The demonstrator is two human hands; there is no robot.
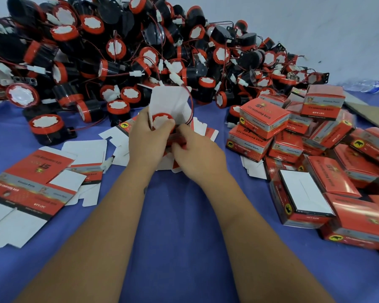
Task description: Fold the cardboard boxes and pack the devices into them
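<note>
In the middle of the blue table my left hand grips an opened red cardboard box, its white lid flap standing up behind. A black device with a red rim and white face sits in the box mouth, its red wire looping over the right side. My right hand pinches the box's lower front edge, fingers curled. Behind lies a big heap of the same devices. Flat unfolded boxes lie at the left.
A pile of closed red boxes fills the right side, one lying with its white bottom up. A loose device stands left of the hands. A plastic bottle lies at the far right by the wall.
</note>
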